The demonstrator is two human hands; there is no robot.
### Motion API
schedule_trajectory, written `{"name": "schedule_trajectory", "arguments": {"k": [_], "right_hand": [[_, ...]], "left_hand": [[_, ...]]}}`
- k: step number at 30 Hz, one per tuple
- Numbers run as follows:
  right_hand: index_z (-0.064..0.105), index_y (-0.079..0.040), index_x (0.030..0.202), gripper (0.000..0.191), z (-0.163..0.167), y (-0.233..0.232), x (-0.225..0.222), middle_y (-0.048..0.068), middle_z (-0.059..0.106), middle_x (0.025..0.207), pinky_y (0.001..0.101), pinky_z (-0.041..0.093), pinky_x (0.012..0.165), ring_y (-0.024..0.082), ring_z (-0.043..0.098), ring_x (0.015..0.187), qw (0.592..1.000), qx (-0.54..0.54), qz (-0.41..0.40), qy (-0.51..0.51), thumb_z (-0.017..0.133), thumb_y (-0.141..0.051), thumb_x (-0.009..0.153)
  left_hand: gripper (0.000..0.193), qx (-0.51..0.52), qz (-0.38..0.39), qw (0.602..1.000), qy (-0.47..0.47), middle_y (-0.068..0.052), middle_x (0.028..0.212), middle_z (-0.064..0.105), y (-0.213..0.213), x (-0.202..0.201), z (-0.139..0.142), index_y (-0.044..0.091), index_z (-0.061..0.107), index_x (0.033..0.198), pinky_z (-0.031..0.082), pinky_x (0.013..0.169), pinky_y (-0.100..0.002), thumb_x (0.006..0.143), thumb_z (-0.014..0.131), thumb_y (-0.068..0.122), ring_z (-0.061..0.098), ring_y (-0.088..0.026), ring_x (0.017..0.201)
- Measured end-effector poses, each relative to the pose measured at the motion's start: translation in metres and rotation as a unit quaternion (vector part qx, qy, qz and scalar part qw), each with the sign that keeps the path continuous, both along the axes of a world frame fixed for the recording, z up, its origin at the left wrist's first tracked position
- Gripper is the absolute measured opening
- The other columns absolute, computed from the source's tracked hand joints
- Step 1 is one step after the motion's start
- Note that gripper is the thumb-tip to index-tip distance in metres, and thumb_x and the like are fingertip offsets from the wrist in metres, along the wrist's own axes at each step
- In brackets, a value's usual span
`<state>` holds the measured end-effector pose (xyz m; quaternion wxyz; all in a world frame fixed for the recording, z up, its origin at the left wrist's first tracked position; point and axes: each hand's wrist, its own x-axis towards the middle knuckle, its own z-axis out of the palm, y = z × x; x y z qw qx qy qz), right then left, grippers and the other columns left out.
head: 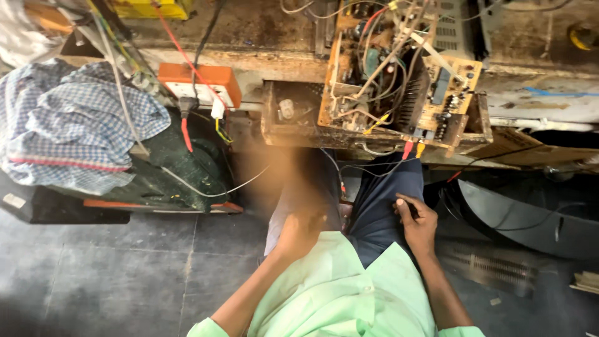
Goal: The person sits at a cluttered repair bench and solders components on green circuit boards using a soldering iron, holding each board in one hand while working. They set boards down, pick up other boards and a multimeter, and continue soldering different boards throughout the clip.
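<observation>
Looking down from the head camera, I see both hands low in my lap, well short of the electronics. My right hand (417,223) rests on the dark blue trouser leg (380,206), fingers curled in a narrow grip; something thin and dark may sit between thumb and forefinger, but I cannot tell what, or whether it is only a fold of cloth. My left hand (298,229) lies on the other knee, blurred, so I cannot tell whether its grip is wide or closed; it seems to hold nothing.

Nearest the hands is the bare circuit board (399,75), propped in an open wooden box (277,125) at the front edge of the counter (536,93). It lies straight ahead and above the hands, its long axis running left to right along that edge. Red and yellow leads (412,150) hang from its lower edge toward my right knee, so my right hand is the nearer one; the left sits under the box's left end.

Off toward the counter's left end are an orange switch box (199,81) and a checked cloth (68,118) heaped on a dark case.
</observation>
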<state>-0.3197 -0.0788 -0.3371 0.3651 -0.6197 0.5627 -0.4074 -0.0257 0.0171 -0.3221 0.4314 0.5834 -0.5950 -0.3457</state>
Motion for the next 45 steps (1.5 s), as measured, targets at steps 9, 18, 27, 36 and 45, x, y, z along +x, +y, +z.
{"name": "schedule_trajectory", "arguments": {"k": [9, 18, 27, 36, 45], "right_hand": [[0.075, -0.001, 0.115, 0.021, 0.003, 0.002, 0.001, 0.006, 0.075, 0.088, 0.0201, 0.049, 0.059, 0.007, 0.064, 0.071, 1.0, 0.012, -0.006, -0.011, 0.068, -0.013, 0.099], [0.076, -0.003, 0.115, 0.021, 0.001, 0.002, -0.003, 0.005, 0.075, 0.089, 0.0206, 0.049, 0.059, 0.007, 0.065, 0.071, 1.0, 0.008, -0.003, -0.004, 0.068, -0.015, 0.1], [0.077, -0.002, 0.112, 0.026, -0.007, -0.004, -0.007, 0.004, 0.076, 0.081, 0.0216, 0.049, 0.056, 0.006, 0.065, 0.067, 1.0, -0.013, -0.027, -0.006, 0.071, -0.02, 0.094], [0.079, -0.005, 0.113, 0.025, -0.007, -0.004, -0.01, 0.006, 0.076, 0.078, 0.0234, 0.048, 0.055, 0.009, 0.061, 0.061, 1.0, 0.017, -0.025, 0.004, 0.07, -0.017, 0.093], [0.08, -0.007, 0.111, 0.023, 0.003, -0.004, -0.006, 0.005, 0.074, 0.074, 0.024, 0.048, 0.052, 0.008, 0.06, 0.059, 0.999, 0.04, -0.035, -0.001, 0.072, -0.016, 0.091]], "left_hand": [[0.013, 0.02, 0.021, 1.0, 0.009, -0.024, 0.089, 0.069, 0.0, -0.004, -0.002, 0.002, 0.069, 0.097, 0.052, 0.068, -0.049, 0.093, 0.066, 0.014, 0.066, -0.045, 0.082], [0.02, 0.034, 0.023, 0.999, -0.001, -0.024, 0.095, 0.07, 0.004, -0.006, -0.019, 0.002, 0.07, 0.107, 0.052, 0.071, -0.048, 0.093, 0.067, 0.016, 0.067, -0.043, 0.085], [0.016, 0.022, 0.013, 0.999, -0.035, -0.024, 0.081, 0.067, -0.002, -0.005, -0.019, 0.003, 0.07, 0.093, 0.05, 0.061, -0.049, 0.097, 0.065, 0.018, 0.064, -0.045, 0.074], [0.019, -0.011, 0.046, 0.999, 0.022, -0.021, 0.086, 0.073, 0.002, -0.009, -0.009, 0.004, 0.071, 0.107, 0.054, 0.058, -0.041, 0.091, 0.072, 0.013, 0.071, -0.036, 0.071], [0.025, 0.039, 0.04, 0.998, 0.026, -0.013, 0.09, 0.078, 0.0, -0.009, -0.007, 0.005, 0.072, 0.114, 0.055, 0.061, -0.035, 0.09, 0.073, 0.012, 0.069, -0.023, 0.066]]}}
